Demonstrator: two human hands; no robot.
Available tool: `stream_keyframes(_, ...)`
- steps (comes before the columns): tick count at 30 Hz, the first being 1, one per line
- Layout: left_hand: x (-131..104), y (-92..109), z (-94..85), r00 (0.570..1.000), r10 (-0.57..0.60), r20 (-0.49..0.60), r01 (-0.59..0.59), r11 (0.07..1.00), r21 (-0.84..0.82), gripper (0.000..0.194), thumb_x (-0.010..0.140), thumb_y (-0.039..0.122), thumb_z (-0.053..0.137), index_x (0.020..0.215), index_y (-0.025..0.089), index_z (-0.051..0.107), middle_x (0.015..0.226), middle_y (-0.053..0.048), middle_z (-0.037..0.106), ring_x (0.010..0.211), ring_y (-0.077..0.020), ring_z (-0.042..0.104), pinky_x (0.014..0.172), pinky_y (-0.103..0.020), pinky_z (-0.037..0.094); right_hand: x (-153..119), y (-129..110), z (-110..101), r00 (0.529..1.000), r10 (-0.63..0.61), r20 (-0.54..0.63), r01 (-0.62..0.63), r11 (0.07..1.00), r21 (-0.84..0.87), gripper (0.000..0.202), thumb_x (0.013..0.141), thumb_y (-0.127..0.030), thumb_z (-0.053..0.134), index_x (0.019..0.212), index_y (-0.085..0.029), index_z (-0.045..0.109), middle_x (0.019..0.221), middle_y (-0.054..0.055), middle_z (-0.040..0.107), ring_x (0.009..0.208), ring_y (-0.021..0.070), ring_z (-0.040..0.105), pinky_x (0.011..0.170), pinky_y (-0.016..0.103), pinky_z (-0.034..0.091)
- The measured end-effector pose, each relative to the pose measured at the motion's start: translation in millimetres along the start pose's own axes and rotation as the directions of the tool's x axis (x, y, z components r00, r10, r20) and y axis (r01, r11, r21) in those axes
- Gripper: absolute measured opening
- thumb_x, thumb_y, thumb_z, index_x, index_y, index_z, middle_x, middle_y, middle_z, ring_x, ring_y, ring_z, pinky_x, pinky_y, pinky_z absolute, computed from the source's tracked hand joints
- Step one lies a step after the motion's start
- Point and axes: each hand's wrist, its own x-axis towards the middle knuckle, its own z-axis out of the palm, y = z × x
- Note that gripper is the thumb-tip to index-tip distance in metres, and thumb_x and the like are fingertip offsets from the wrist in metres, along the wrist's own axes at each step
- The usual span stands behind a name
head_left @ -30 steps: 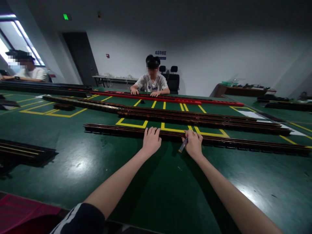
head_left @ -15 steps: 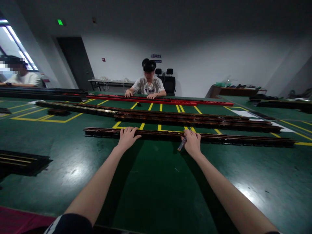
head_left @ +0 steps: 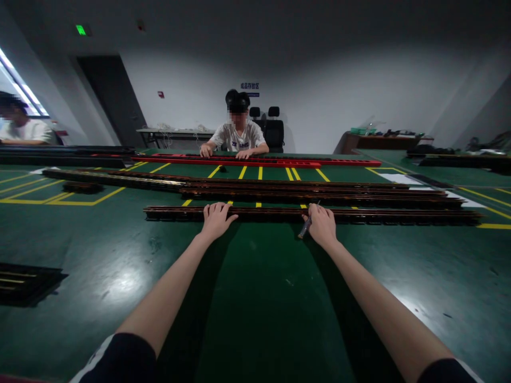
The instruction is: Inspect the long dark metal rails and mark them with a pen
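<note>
A long, dark, ribbed strip bundle lies crosswise on the green table in front of me. My left hand grips it left of its middle, fingers bent over the top and thumb out on the near side. Farther right, my right hand rests against the same bundle. It is closed around a slim grey tool, whose handle points down toward me and whose thin tip shows above the fingers. The tool's exact kind is unclear. My right fingertips are partly hidden.
Behind it lie more dark strips and a long red strip, where a person opposite has both hands. Another dark stack sits at left. Yellow tape lines mark the green table. A second person sits far left.
The bundle has shifted slightly right and away from me together with both hands, and now lies more level in view. The background has slid left as the camera turned.
</note>
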Motion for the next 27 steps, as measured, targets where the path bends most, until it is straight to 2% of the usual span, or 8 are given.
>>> stream_keyframes(5,14,11,7.9,0.999,0.015,-0.04,-0.016,1.0,-0.016,0.05,0.092,0.049,0.04,0.13,0.02,0.052,0.131,-0.015,0.052,0.125,-0.031,0.04,0.108,-0.052,0.025,9,16,8,0.999,0.002,-0.048,-0.003,1.0,-0.024,0.01,0.086,-0.026,0.051,0.086,-0.02,0.044,0.094,0.014,0.064,0.098,0.0281,0.057,0.09,0.039,0.038)
stream_keyframes(9,24,17,13.6,0.999,0.015,-0.028,-0.016,0.999,-0.039,0.053,0.092,0.05,0.039,0.136,0.021,0.048,0.139,-0.015,0.046,0.131,-0.0319,0.034,0.109,-0.052,0.026,14,27,11,0.997,0.006,-0.08,-0.008,1.0,-0.023,0.015,0.087,-0.032,0.05,0.081,-0.022,0.04,0.085,0.012,0.061,0.088,0.0275,0.055,0.079,0.037,0.041)
stream_keyframes(17,43,18,18.5,0.997,0.066,0.049,-0.063,0.996,-0.064,0.058,0.095,0.05,0.033,0.148,0.029,0.027,0.156,-0.007,0.028,0.146,-0.0308,0.01,0.114,-0.056,0.017,25,43,21,0.993,-0.021,-0.118,0.018,1.0,-0.022,0.025,0.092,-0.043,0.039,0.078,-0.023,0.038,0.079,0.01,0.054,0.087,0.0279,0.051,0.074,0.036,0.042)
stream_keyframes(22,51,17,20.2,0.995,0.087,0.05,-0.082,0.993,-0.09,0.059,0.095,0.05,0.031,0.149,0.027,0.025,0.158,-0.007,0.023,0.146,-0.0311,0.007,0.114,-0.057,0.015,29,45,22,0.988,-0.001,-0.153,0.002,1.0,0.006,0.033,0.093,-0.052,0.031,0.079,-0.023,0.04,0.079,0.012,0.054,0.088,0.0299,0.051,0.069,0.037,0.042)
stream_keyframes(27,56,14,24.0,0.993,0.108,0.048,-0.102,0.989,-0.103,0.058,0.095,0.05,0.032,0.149,0.03,0.027,0.157,-0.006,0.025,0.146,-0.0312,0.009,0.114,-0.058,0.015,32,47,24,0.984,-0.007,-0.18,0.006,1.0,-0.001,0.037,0.092,-0.054,0.031,0.079,-0.022,0.044,0.076,0.012,0.054,0.083,0.0296,0.049,0.071,0.04,0.043)
